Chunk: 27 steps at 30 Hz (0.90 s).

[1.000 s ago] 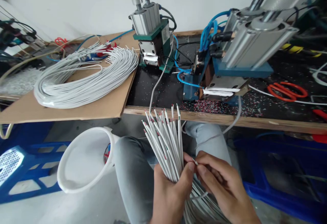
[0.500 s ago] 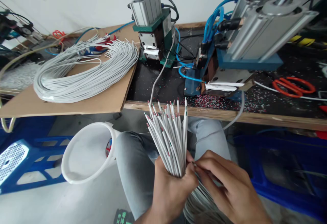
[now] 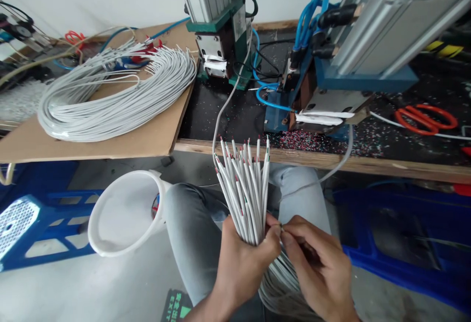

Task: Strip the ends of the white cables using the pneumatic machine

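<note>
My left hand (image 3: 248, 258) is wrapped around a bundle of white cables (image 3: 245, 199), whose cut ends with red and green cores fan upward. Below my hands the rest of the bundle (image 3: 285, 287) curves down over my lap. The thumb and forefinger of my right hand (image 3: 318, 258) are pinched together beside the left thumb. A small dark thing shows at those fingertips, too small to name.
On the bench, a large coil of white cable (image 3: 110, 121) lies on cardboard (image 3: 147, 149). Two pneumatic machines (image 3: 217, 42) (image 3: 331, 86) stand behind the bundle. Red-handled scissors (image 3: 425, 121) lie right. A white bucket (image 3: 99, 243) and blue stool (image 3: 44, 238) are at floor level.
My right fingers have drawn in to a tighter pinch beside the left thumb. The left hand keeps its hold on the cables, and the view has shifted slightly.
</note>
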Each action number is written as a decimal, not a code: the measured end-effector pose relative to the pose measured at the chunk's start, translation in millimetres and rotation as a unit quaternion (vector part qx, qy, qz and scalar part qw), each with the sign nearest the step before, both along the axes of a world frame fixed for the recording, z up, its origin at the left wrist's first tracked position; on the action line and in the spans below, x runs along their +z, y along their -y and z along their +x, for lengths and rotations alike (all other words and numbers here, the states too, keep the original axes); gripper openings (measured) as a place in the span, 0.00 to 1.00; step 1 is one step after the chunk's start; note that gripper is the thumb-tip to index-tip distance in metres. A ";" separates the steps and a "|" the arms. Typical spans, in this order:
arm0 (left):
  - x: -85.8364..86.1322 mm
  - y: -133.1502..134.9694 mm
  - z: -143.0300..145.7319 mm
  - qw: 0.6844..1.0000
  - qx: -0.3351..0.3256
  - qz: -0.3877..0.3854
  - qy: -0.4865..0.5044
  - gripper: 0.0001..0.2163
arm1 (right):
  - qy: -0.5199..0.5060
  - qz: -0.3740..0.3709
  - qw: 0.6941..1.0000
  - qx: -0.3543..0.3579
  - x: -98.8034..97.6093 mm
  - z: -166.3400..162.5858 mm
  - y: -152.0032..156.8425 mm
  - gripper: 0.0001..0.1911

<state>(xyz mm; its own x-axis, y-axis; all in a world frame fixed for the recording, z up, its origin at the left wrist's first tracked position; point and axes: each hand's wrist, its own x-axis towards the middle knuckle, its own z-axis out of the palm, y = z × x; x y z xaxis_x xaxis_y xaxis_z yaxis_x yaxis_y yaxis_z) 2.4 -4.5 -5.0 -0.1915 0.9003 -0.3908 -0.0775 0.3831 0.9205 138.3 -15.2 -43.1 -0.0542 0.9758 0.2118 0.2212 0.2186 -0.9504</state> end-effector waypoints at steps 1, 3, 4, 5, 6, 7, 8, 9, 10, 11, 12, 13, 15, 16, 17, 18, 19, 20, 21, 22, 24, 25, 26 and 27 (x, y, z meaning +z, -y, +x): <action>-2.4 1.1 -0.1 1.000 0.006 -0.005 0.012 0.06 | -0.030 -0.013 0.999 -0.023 -5.2 -7.0 4.1 0.09; -6.9 3.2 -1.0 1.000 0.010 -0.010 0.021 0.07 | -0.078 -0.032 0.995 -0.048 -13.0 -17.0 9.0 0.08; -8.8 4.3 -1.5 1.000 0.010 -0.012 0.025 0.07 | -0.092 -0.039 0.994 -0.051 -15.1 -19.7 9.7 0.08; -10.4 5.3 -2.0 0.999 0.010 -0.015 0.029 0.08 | -0.097 -0.043 0.993 -0.050 -16.1 -20.9 9.4 0.08; -11.5 6.3 -2.3 0.999 0.010 -0.016 0.031 0.08 | -0.095 -0.037 0.994 -0.049 -16.0 -21.0 8.5 0.08; -12.2 7.2 -2.4 0.999 0.011 -0.016 0.033 0.09 | -0.084 -0.027 0.995 -0.050 -15.1 -20.3 7.2 0.08; -12.7 7.9 -2.2 0.999 0.013 -0.014 0.033 0.09 | -0.070 -0.014 0.996 -0.053 -13.6 -19.2 5.8 0.07; -12.9 8.5 -1.9 0.999 0.014 -0.009 0.033 0.09 | -0.055 0.000 0.997 -0.059 -11.8 -18.0 4.5 0.08; -12.9 8.9 -1.4 0.999 0.014 -0.004 0.033 0.09 | -0.038 0.018 0.997 -0.066 -9.8 -17.1 3.3 0.08; -12.9 9.1 -0.8 0.999 0.012 0.002 0.035 0.08 | -0.023 0.033 0.996 -0.073 -7.7 -16.6 2.3 0.09; -12.9 9.2 -0.3 0.999 0.008 0.007 0.038 0.08 | -0.011 0.047 0.996 -0.077 -5.7 -16.6 1.4 0.10; -12.9 9.3 0.0 0.999 0.004 0.010 0.040 0.08 | -0.002 0.058 0.995 -0.078 -3.9 -17.0 0.5 0.11; -13.3 9.6 0.1 0.999 -0.001 0.011 0.041 0.07 | 0.005 0.074 0.994 -0.074 -0.7 -18.1 -1.2 0.13; -13.7 9.8 -0.2 0.999 -0.002 0.012 0.041 0.07 | 0.006 0.077 0.994 -0.072 0.5 -18.7 -2.0 0.13; -14.0 10.1 -0.6 0.999 -0.002 0.014 0.041 0.07 | 0.006 0.080 0.994 -0.070 1.5 -19.0 -2.7 0.13; -14.2 10.3 -1.2 0.999 -0.002 0.016 0.040 0.06 | 0.006 0.082 0.994 -0.068 2.1 -19.1 -3.3 0.14; -14.4 10.5 -1.8 0.999 -0.004 0.017 0.042 0.06 | 0.007 0.083 0.994 -0.067 2.4 -18.9 -3.7 0.14; -14.4 10.5 -2.4 0.999 -0.005 0.016 0.043 0.06 | 0.007 0.083 0.994 -0.065 2.4 -18.6 -3.8 0.13; -14.4 10.2 -2.9 0.999 -0.007 0.012 0.045 0.06 | 0.008 0.082 0.995 -0.062 2.2 -18.2 -3.7 0.13; -14.3 9.8 -3.2 0.999 -0.009 0.007 0.045 0.06 | 0.008 0.082 0.995 -0.057 1.9 -18.0 -3.4 0.13; -14.0 8.5 -3.5 0.999 -0.014 -0.001 0.048 0.06 | 0.012 0.080 0.996 -0.048 1.3 -17.8 -2.5 0.13; -13.8 7.7 -3.6 0.999 -0.016 -0.004 0.048 0.06 | 0.016 0.080 0.996 -0.047 1.2 -17.9 -2.2 0.14; -13.4 6.8 -3.6 0.999 -0.015 -0.004 0.049 0.07 | 0.020 0.081 0.995 -0.049 1.2 -17.7 -2.1 0.14; -12.9 5.8 -3.6 0.999 -0.014 -0.004 0.050 0.07 | 0.024 0.082 0.995 -0.052 1.3 -17.1 -2.4 0.14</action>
<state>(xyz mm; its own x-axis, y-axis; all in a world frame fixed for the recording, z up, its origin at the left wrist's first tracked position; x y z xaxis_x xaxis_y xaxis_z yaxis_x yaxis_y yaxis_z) -1.3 -10.3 -17.9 -0.1255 0.9012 -0.4147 -0.1587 0.3944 0.9051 121.2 -12.9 -41.8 0.0307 0.9294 0.3679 0.2944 0.3433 -0.8919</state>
